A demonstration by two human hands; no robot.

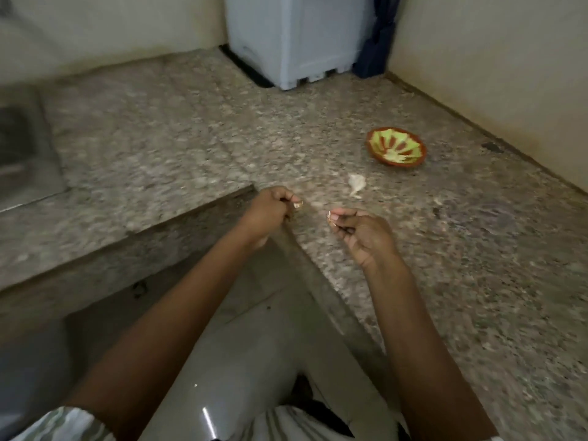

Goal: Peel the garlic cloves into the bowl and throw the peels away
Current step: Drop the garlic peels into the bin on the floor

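Grey appliance [296, 36] at the tabletop's [191, 138] far corner; sink [22, 148] at the left edge. Bowl [385, 144] toward the right edge. Loose garlic piece [356, 183] lies between bowl and hands. Left hand [267, 214] fingers pinch a pale scrap [298, 204]; right hand [366, 237] fingers pinch another scrap [329, 215] just beside it.

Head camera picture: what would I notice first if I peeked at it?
Your eye goes first to the middle, where the left hand pinches a small pale bit and the right hand pinches a second pale bit. Next comes the bright green-and-red bowl, farther back on the right of the stone counter. A white piece of garlic lies on the counter between the hands and the bowl.
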